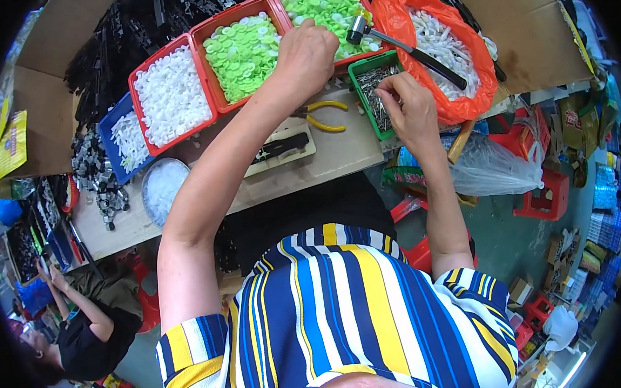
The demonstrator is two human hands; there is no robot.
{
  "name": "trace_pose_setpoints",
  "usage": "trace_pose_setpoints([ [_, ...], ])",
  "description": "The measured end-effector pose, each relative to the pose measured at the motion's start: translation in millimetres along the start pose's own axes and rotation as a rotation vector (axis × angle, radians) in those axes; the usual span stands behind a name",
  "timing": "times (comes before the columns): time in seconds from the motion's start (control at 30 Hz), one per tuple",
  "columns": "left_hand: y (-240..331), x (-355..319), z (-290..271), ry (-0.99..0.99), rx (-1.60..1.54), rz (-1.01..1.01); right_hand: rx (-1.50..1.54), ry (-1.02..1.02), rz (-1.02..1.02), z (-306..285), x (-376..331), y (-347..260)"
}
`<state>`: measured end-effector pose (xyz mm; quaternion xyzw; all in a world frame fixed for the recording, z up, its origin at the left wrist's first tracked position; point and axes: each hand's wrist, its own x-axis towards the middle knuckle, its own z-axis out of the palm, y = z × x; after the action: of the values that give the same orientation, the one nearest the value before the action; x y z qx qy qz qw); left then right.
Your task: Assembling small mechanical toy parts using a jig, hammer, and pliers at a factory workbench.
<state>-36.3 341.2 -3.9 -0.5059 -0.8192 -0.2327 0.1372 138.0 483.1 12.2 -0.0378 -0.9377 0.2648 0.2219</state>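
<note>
My left hand (305,59) reaches over the inner edges of two red bins, its fingertips bunched above the far bin of green discs (327,5). Whatever those fingers hold is hidden. The nearer red bin of green and white discs (239,53) lies beside my left wrist. Over a small green bin of thin metal pins (377,92), my right hand (411,113) has thumb and forefinger pinched together; anything between them is too small to make out. Between my forearms sit yellow-handled pliers (326,116) and a beige block (299,151) with a black part in it.
A black-handled hammer (419,57) lies across an orange bag (386,15) of white pieces. Leftward are a red bin of white parts (172,95), a blue bin (110,131) and a clear bowl (165,186). Black parts (122,36) pile behind. Another person (99,337) works at lower left.
</note>
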Motion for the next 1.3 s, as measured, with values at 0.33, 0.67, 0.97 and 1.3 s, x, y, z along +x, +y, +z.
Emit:
trace_pose_setpoints([
  [0.33, -12.6, -16.9, -11.3, 0.103, -0.281, -0.026, 0.226, 0.138, 0.133, 9.7, 4.4, -18.7],
  [0.67, 26.0, -42.0, -48.6, -0.111, -1.594, -0.764, 0.509, 0.203, 0.030, 30.7, 31.7, -44.1],
  [0.97, 34.6, -63.0, -50.4, -0.027, -1.614, -0.843, 0.527, 0.138, 0.006, 34.3, 24.6, -54.8],
  [1.3, 33.3, -76.2, -60.9, 0.060, -1.492, -0.804, 0.726, 0.102, 0.092, 41.0, 25.4, -70.4],
])
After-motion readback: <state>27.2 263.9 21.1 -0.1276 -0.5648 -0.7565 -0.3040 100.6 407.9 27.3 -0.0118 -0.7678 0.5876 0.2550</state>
